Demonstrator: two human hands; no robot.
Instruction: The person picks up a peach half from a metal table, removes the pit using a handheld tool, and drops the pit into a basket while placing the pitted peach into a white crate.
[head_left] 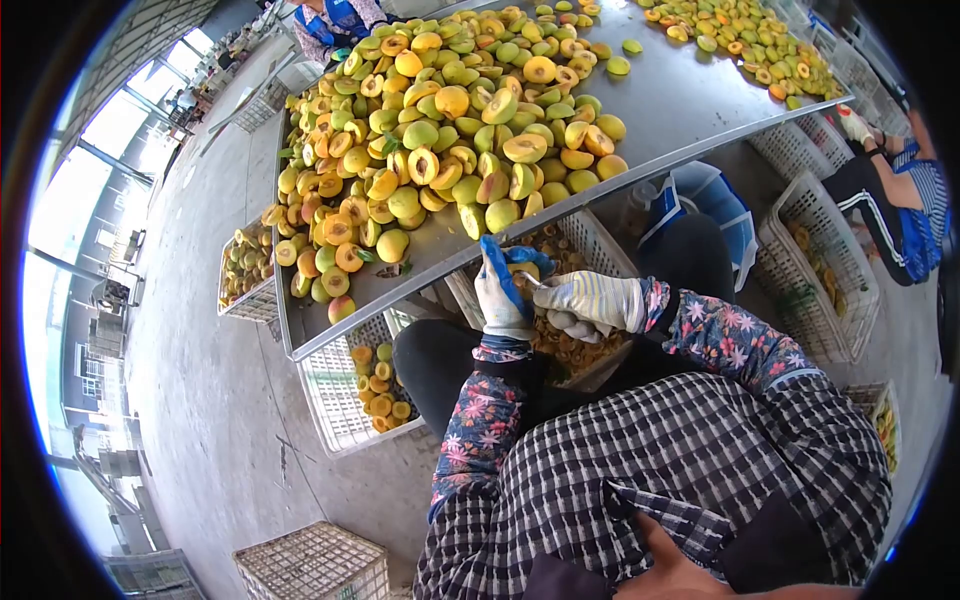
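Note:
My left hand (505,292), in a white glove with blue coating, is closed around a peach half (524,270) just off the table's near edge. In a striped knit glove, my right hand (592,300) meets it from the right, with its fingers curled. A small metal tool (533,281) shows at those fingertips against the fruit; its working end is hard to make out. Beneath both hands stands a crate (600,240) with many cut pieces in it. Ahead, a large heap of halved peaches (430,130) covers much of the metal table (690,125).
A white crate (335,400) of peach halves stands by my left knee, another crate (250,300) beyond it. An upturned crate (315,565) lies on the floor. More crates (815,270) and a seated person (900,200) are at right; another person (335,25) works across the table.

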